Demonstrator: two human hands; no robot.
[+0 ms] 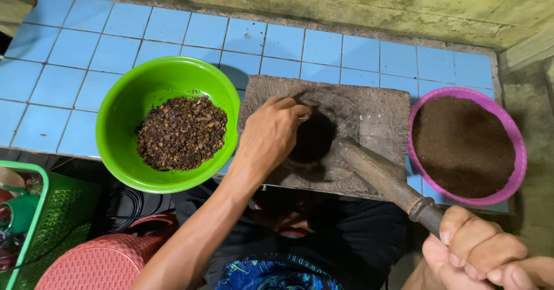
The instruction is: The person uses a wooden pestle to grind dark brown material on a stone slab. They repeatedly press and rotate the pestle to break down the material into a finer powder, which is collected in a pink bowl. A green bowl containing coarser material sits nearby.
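A square grey stone mortar block [381, 114] lies on the blue tiled counter, with a round hollow holding dark ground material [314, 140]. My left hand [271, 134] reaches into that hollow, fingers curled over a small glass held at its rim. My right hand [476, 252] grips the handle end of a long wooden pestle [378, 174], whose tip rests on the block beside the hollow. A green bowl [133, 94] of coarse dark brown bits sits to the left. A pink bowl [516, 143] of fine brown powder sits to the right.
The blue tiled counter [69, 47] ends at a stained wall behind. At lower left stand a green plastic basket [55, 209] and a red woven plastic item [98, 264]. My dark shirt fills the bottom centre.
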